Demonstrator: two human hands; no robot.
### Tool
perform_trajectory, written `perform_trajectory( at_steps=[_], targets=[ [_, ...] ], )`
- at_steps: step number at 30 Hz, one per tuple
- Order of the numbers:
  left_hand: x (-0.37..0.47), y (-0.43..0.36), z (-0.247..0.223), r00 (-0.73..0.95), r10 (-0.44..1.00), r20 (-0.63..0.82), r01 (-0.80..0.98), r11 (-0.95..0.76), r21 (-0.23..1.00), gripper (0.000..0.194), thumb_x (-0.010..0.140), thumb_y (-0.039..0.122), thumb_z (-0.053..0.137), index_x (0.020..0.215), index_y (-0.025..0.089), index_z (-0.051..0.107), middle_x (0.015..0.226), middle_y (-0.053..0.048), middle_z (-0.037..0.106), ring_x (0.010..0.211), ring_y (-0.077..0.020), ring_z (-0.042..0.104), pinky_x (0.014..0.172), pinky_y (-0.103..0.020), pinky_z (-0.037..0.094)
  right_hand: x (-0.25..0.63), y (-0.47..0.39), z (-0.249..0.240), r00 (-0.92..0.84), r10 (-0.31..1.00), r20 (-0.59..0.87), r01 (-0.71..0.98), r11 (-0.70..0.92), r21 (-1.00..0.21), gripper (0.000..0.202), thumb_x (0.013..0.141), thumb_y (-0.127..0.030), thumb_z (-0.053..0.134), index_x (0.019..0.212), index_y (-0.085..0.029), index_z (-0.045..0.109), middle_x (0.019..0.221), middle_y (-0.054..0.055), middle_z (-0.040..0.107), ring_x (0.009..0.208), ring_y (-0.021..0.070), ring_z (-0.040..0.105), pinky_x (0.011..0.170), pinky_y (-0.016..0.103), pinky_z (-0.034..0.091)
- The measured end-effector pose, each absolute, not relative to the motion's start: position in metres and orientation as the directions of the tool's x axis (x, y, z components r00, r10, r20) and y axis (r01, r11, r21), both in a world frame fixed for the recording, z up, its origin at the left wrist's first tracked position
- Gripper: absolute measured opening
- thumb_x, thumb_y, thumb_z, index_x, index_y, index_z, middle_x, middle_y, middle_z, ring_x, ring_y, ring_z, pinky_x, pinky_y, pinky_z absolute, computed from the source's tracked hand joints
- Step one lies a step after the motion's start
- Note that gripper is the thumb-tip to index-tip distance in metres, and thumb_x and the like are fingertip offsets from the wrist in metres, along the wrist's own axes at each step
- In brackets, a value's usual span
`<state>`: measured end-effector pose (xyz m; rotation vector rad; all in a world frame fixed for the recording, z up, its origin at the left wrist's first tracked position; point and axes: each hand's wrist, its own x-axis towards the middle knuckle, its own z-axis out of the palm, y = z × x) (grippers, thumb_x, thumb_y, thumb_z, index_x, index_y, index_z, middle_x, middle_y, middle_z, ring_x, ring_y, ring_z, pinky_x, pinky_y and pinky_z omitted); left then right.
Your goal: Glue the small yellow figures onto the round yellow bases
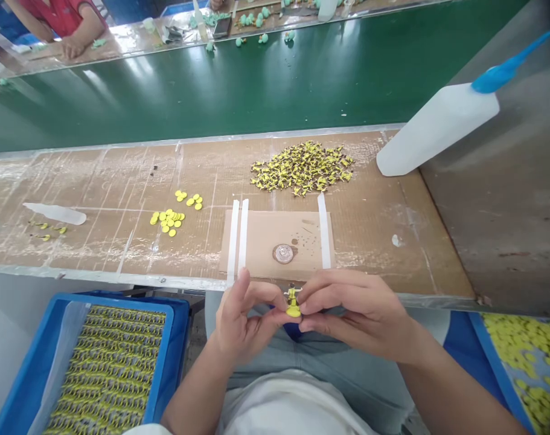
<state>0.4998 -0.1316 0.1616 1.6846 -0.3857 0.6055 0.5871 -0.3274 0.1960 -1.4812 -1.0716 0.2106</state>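
Observation:
Between my two hands, just off the bench's front edge, is a small yellow figurine (pixel 292 295) with a dark head, upright on a round yellow base (pixel 293 312). My left hand (pixel 253 314) pinches the base from the left, its index finger near the figure. From the right, my right hand (pixel 354 308) grips the figure and base between fingertips and thumb. Beyond them, a round metallic disc (pixel 284 254) lies on a cardboard sheet (pixel 265 232) fixed with white tape strips. A heap of yellow and dark figurines (pixel 304 168) sits behind the sheet.
Loose yellow discs (pixel 168 220) lie to the left. A white bottle with a blue nozzle (pixel 438 130) stands at right by a metal wall. Blue crates hold rows of figurines (pixel 111 362) and yellow discs (pixel 528 362). Past the green belt (pixel 188 90), a person in red sits working.

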Motion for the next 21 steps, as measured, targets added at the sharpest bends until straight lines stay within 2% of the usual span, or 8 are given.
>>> perform_trajectory(
  at_steps=[5,10,21],
  targets=[
    [0.500,-0.135,0.160,0.815,0.083,0.573,-0.551,-0.197,0.811,0.098,0.082,0.010,0.079,0.160,0.030,0.024,0.086,0.001,0.070,0.073,-0.0099,0.068,0.076,-0.022,0.061,0.591,-0.334,0.197,0.506,0.750,0.426,0.503,0.144,-0.852,0.011,0.096,-0.007,0.065,0.102,-0.016,0.069,0.097,0.008,0.074,0.088,0.0119,0.071,0.082,0.018,0.055],
    [0.501,-0.139,0.160,0.843,0.070,0.533,-0.520,-0.145,0.842,0.101,0.083,0.006,0.077,0.161,0.031,0.017,0.088,0.000,0.068,0.075,-0.0111,0.068,0.075,-0.024,0.062,0.590,-0.338,0.196,0.537,0.734,0.416,0.541,0.078,-0.837,0.014,0.095,-0.006,0.065,0.101,-0.018,0.068,0.099,0.006,0.074,0.090,0.0119,0.071,0.085,0.019,0.055],
    [0.503,-0.138,0.160,0.841,0.026,0.541,-0.523,-0.216,0.824,0.103,0.083,0.005,0.076,0.162,0.028,0.013,0.088,0.000,0.069,0.075,-0.0104,0.068,0.076,-0.023,0.062,0.580,-0.342,0.199,0.555,0.733,0.393,0.627,-0.058,-0.777,0.013,0.097,-0.005,0.062,0.100,-0.017,0.065,0.098,0.006,0.073,0.090,0.0135,0.068,0.083,0.021,0.051]
  ],
)
